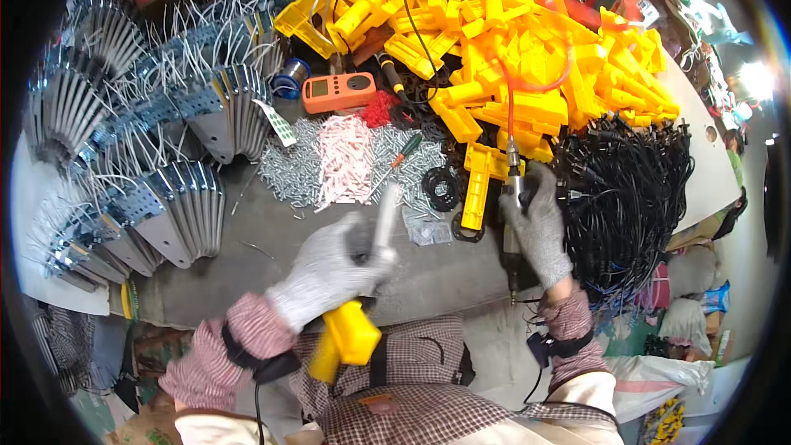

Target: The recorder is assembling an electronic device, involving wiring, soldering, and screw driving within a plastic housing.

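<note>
My left hand (325, 268), in a grey work glove, is closed round a long part, blurred by motion. A pale grey metal bar (386, 216) sticks up from the fist. Below the fist shows a yellow plastic housing (353, 333); whether the two are joined cannot be seen. My gloved right hand (537, 227) wraps round a slim power screwdriver (512, 241), whose tip points towards me. A red hose (510, 111) runs into its top. Just left of it, a yellow plastic piece (476, 189) lies on the table.
Ahead are heaped yellow plastic parts (511, 58), silver screws (292, 169) and pink sleeves (346, 161). An orange meter (339, 92), solder spool (291, 78) and small screwdriver (406, 150) lie nearby. Bundled black cables (626, 206) fill the right; stacked metal brackets with white wires (169, 214) fill the left.
</note>
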{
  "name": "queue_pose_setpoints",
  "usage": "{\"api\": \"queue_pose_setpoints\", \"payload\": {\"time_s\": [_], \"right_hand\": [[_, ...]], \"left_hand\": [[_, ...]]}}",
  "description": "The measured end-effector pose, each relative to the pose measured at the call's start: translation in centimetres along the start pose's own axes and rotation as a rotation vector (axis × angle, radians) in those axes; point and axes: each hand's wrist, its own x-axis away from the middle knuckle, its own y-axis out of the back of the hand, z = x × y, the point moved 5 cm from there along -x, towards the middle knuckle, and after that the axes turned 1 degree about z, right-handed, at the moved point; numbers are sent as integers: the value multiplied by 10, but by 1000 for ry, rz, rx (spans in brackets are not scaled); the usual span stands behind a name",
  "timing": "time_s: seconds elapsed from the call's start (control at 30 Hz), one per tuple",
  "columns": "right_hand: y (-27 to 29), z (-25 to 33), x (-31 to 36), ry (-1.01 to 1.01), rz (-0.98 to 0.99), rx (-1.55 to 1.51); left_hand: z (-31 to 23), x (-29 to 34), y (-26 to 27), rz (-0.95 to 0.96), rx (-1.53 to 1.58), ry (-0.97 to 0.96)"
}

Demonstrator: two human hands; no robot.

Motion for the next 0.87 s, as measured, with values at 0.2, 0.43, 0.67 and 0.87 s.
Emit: {"api": "queue_pose_setpoints", "payload": {"time_s": [0.2, 0.43, 0.67, 0.87], "right_hand": [[-19, 73, 17, 583, 338, 260], [-58, 44, -46, 490, 408, 545], [-35, 81, 14, 559, 496, 411], [-54, 58, 8, 380, 601, 287]], "left_hand": [[154, 82, 4, 72, 166, 346], [15, 46, 11, -366, -544, -723], [42, 14, 10, -205, -319, -420], [51, -70, 22, -270, -924, -363]]}}
